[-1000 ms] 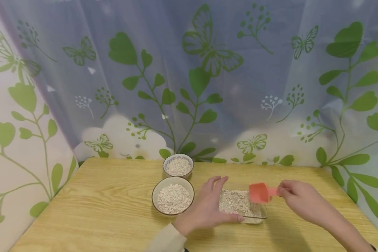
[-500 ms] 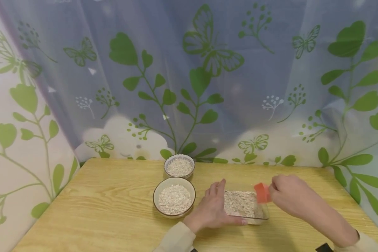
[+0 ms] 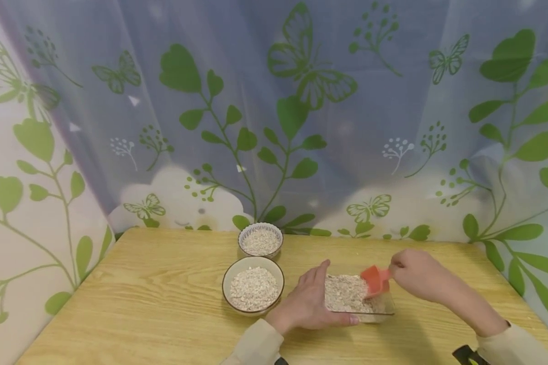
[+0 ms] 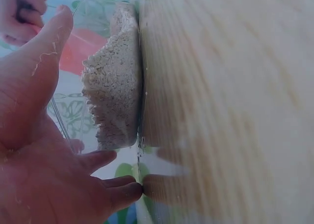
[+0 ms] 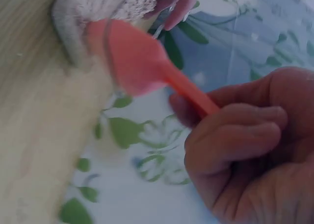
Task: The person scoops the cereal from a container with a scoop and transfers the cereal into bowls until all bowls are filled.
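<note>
In the head view, my left hand (image 3: pixel 308 299) holds the left end of a clear rectangular glass container (image 3: pixel 383 310), its thumb along the near side. Oats (image 3: pixel 344 294) fill much of the container; the left wrist view shows them sloping down behind the glass (image 4: pixel 115 82). My right hand (image 3: pixel 422 276) grips the handle of a red scoop (image 3: pixel 375 280). The scoop's head is inside the container's right part, its lip against the oats. In the right wrist view, curled fingers (image 5: pixel 233 140) wrap the handle, and the scoop (image 5: pixel 137 57) shows behind the glass rim.
Left of the container stands a dark-rimmed bowl (image 3: pixel 228 299) of oats. A smaller patterned bowl (image 3: pixel 244 248) behind it also holds oats. The wooden table (image 3: pixel 155 294) ends at a leaf-and-butterfly curtain (image 3: pixel 329 152).
The left hand and the container have shifted slightly right. The scoop has tilted and swung right, then come back left, with its lip now down at the oats.
</note>
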`<action>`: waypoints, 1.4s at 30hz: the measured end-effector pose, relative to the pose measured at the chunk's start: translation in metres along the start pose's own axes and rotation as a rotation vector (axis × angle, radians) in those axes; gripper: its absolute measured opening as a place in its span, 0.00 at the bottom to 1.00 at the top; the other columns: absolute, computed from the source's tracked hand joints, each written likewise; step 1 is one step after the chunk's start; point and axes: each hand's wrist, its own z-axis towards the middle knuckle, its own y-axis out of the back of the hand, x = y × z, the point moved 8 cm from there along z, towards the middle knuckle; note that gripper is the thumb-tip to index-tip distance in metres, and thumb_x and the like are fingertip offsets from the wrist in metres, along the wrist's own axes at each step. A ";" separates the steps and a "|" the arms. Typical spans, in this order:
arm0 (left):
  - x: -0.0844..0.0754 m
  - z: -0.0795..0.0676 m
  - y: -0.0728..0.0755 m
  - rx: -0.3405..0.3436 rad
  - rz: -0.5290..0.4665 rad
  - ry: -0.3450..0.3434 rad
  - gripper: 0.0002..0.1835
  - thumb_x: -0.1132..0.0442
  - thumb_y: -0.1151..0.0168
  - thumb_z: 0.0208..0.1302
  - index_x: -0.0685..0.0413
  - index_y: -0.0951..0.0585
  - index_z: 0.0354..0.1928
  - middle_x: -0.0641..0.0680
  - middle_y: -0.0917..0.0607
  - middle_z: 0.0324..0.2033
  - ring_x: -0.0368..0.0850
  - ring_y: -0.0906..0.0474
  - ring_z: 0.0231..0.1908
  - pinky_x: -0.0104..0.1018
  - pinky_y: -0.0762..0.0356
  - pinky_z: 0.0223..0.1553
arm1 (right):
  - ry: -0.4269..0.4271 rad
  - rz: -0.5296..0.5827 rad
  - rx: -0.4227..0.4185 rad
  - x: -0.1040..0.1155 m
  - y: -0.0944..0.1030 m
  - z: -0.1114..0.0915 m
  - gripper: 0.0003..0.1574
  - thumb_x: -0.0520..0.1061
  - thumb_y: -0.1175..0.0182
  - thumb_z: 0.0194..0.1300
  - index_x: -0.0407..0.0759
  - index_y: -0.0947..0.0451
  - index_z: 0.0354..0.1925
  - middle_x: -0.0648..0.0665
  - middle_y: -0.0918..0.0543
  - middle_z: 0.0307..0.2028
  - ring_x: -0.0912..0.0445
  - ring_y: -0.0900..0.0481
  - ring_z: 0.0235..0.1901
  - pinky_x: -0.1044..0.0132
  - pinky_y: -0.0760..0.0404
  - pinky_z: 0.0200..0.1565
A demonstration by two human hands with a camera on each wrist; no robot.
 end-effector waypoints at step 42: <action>0.006 0.003 -0.001 0.062 -0.017 0.025 0.72 0.26 0.27 0.46 0.38 0.63 0.83 0.54 0.45 0.80 0.55 0.49 0.80 0.55 0.38 0.76 | -0.053 0.810 0.373 -0.041 -0.067 -0.001 0.22 0.50 0.53 0.81 0.31 0.27 0.52 0.56 0.41 0.14 0.64 0.40 0.12 0.71 0.41 0.17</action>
